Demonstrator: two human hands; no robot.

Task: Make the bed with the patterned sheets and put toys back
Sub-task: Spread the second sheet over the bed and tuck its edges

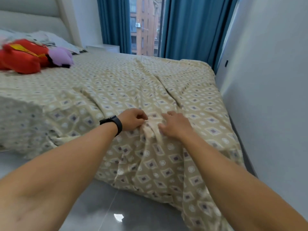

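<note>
A beige patterned sheet (116, 84) with diamond and dot motifs covers the bed and hangs over its foot edge. At that edge my left hand (133, 119), with a black watch on the wrist, pinches a bunched fold of the sheet with curled fingers. My right hand (175, 125) rests beside it, fingers curled into the same fold. Wrinkles fan out from the fold toward the far corner. A red plush toy (23, 57) and a purple plush toy (62, 57) lie near the head of the bed at the left.
A padded white headboard (33, 19) and pillows (50, 39) are at the back left. Blue curtains (191, 25) frame a window behind the bed. A white wall (266, 80) runs close along the bed's right side. Grey glossy floor (108, 205) lies below my arms.
</note>
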